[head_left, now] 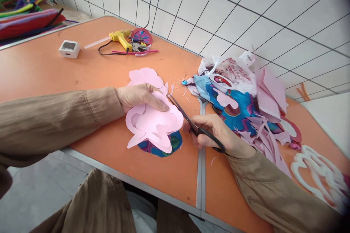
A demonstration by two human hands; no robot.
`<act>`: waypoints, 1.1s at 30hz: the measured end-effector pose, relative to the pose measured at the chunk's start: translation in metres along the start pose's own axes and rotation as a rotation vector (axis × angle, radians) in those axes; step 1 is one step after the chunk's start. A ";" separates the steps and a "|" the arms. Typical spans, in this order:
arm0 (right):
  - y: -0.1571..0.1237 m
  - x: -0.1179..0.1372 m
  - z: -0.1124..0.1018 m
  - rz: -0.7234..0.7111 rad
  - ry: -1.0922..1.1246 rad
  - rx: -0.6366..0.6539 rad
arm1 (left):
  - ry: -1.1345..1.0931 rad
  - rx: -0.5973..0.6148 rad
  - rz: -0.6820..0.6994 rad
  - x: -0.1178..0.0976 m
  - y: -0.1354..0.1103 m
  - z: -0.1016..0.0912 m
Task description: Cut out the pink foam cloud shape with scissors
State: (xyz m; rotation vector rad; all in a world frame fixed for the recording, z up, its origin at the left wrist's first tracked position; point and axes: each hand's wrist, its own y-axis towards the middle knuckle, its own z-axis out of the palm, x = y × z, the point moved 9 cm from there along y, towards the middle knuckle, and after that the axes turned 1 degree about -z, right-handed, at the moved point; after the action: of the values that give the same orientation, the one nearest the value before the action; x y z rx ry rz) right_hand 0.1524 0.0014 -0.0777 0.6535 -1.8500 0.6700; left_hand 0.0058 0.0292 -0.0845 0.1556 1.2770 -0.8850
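My left hand pinches a pink scalloped cutout, thumb on top; it looks like stiff paper or thin foam, with an opening in its middle. My right hand grips black-handled scissors, and their blades reach to the upper right edge of the cutout. Whether the blades are fully closed is hard to see. Beneath the cutout lies a blue patterned fabric piece, mostly covered. Another pink scalloped piece rests on the table just beyond my left hand. Thin pink slivers lie near the blade tips.
A yellow glue gun and a small white box stand at the back. Right of the scissors are blue patterned fabric, a plastic bag, pink scraps and white cutouts. Colourful pipe cleaners fill the far left corner.
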 end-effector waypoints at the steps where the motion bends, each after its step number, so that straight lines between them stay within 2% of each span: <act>1: 0.000 -0.001 -0.001 0.019 0.035 -0.012 | 0.005 -0.005 0.005 0.000 0.000 -0.001; 6: 0.003 0.008 -0.006 0.018 0.183 -0.217 | 0.042 -0.048 0.040 -0.003 -0.001 -0.002; 9: 0.007 0.014 -0.003 0.014 0.275 -0.325 | 0.099 -0.118 0.074 -0.008 -0.003 -0.005; 14: 0.008 0.016 -0.018 0.010 0.289 -0.499 | 0.206 -0.206 0.116 -0.013 -0.005 -0.008; 18: 0.007 0.016 -0.026 0.100 0.141 -0.489 | 0.199 -0.201 0.129 -0.013 -0.006 -0.005; 21: 0.009 0.023 -0.021 0.085 0.110 -0.472 | 0.200 -0.201 0.106 -0.011 -0.006 -0.004; 33: 0.026 0.026 -0.004 0.071 0.250 -0.482 | 0.221 -0.122 0.084 0.000 -0.003 0.003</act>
State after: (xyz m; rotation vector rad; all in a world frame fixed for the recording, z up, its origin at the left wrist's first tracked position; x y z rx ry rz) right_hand 0.1279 0.0193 -0.0561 0.1788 -1.7158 0.3110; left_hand 0.0067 0.0257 -0.0820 0.2131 1.5149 -0.7299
